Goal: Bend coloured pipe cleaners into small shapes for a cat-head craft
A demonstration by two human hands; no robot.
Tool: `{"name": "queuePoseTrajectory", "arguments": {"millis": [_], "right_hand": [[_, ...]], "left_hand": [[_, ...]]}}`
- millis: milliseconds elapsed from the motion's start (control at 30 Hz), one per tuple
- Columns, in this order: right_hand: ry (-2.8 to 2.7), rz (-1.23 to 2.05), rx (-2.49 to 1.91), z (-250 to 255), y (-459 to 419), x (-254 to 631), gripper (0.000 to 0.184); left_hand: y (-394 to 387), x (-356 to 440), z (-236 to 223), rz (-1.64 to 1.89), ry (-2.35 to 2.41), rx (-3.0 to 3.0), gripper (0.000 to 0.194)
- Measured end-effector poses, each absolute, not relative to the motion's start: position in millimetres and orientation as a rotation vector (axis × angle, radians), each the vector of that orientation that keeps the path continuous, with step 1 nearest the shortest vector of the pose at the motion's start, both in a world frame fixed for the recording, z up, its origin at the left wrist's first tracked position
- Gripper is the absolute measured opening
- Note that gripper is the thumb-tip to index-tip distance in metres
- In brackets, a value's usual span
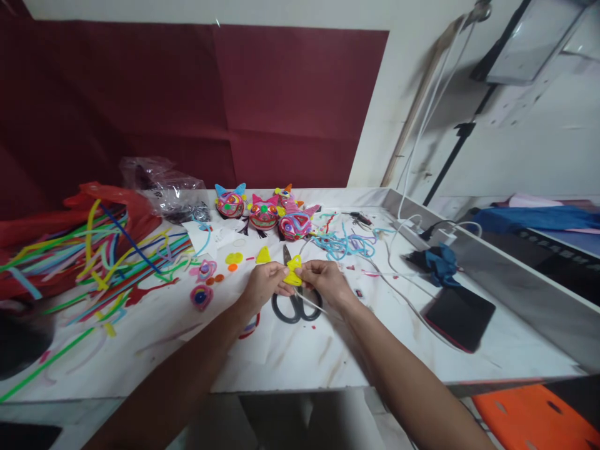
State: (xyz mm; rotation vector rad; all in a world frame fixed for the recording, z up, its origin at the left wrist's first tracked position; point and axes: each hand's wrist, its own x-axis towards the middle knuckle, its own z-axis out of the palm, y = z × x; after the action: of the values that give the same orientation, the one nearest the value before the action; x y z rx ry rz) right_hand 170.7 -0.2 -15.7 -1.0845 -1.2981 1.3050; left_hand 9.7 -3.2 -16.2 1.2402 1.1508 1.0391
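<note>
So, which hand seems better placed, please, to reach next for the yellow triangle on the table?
Probably the left hand: the triangle lies just beyond it, whereas the right hand is farther off. Both hold another yellow piece.

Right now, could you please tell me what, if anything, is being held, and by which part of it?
A small yellow piece, pinched at its opposite side edges by the left hand and right hand.

White table (337, 365); black-handled scissors (299, 307), blue cords (349, 245)
</note>
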Motion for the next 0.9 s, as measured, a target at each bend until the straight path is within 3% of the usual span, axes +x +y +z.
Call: {"name": "queuePoseTrajectory", "arguments": {"millis": [400,633,900], "right_hand": [[-1.301,1.363,-1.065,-16.2,2.3,174.1,0.041],[-1.315,1.385,-1.055,-22.0,4.1,172.2,0.038],[-1.314,1.206,-1.129,-24.6,6.8,175.4,0.029]], "left_hand": [[-4.4,10.9,-14.4,1.091,1.159,1.213,0.023],[-4.3,11.1,-11.3,1.089,1.185,1.140,0.010],[15.2,-16.8,-4.7,1.282,1.220,1.092,0.011]]}}
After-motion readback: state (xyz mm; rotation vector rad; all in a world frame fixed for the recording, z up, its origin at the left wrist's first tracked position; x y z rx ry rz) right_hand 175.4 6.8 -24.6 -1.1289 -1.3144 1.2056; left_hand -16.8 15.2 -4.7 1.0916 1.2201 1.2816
